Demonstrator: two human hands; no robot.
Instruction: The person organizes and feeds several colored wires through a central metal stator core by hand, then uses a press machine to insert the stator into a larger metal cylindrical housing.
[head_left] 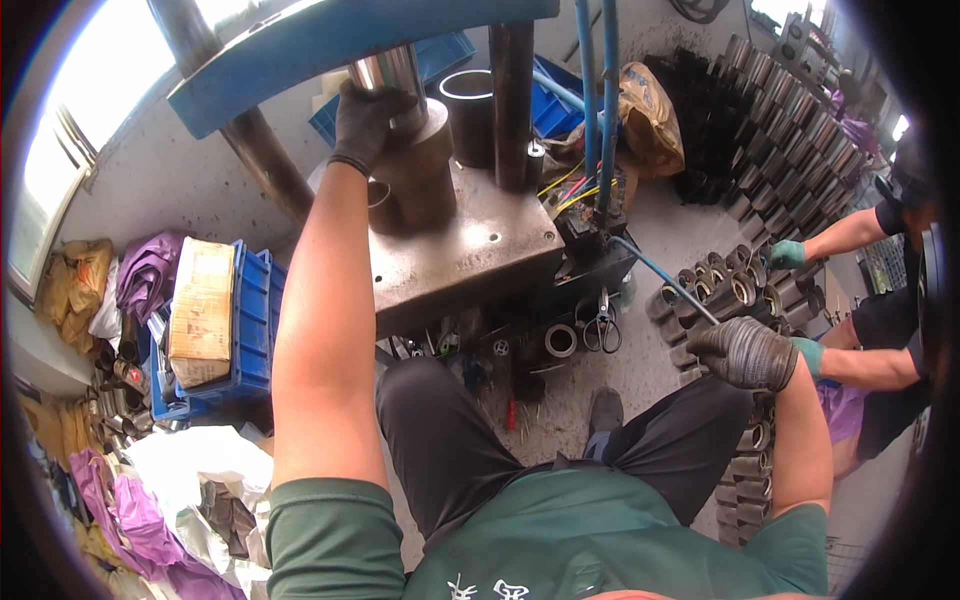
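My left hand (370,125), in a dark work glove, reaches up to the press. Its fingers curl round a shiny metal cylinder (388,70) under the blue crossbeam (360,50). Just below stands a thick dark steel block (425,180), round and stepped, on the press table (470,245). Out to the right, my right hand (748,352), in a grey knit glove, is closed on the end of a thin blue lever (665,278). That lever runs back to a valve unit beside the press.
A small ring (381,207) and a wide tube (468,115) stand on the press table. Scissors (602,325) hang under its front. Blue crates (255,320) with a carton are at left. Metal sleeves (735,290) cover the right floor, where a co-worker's green-gloved hand (788,254) reaches in.
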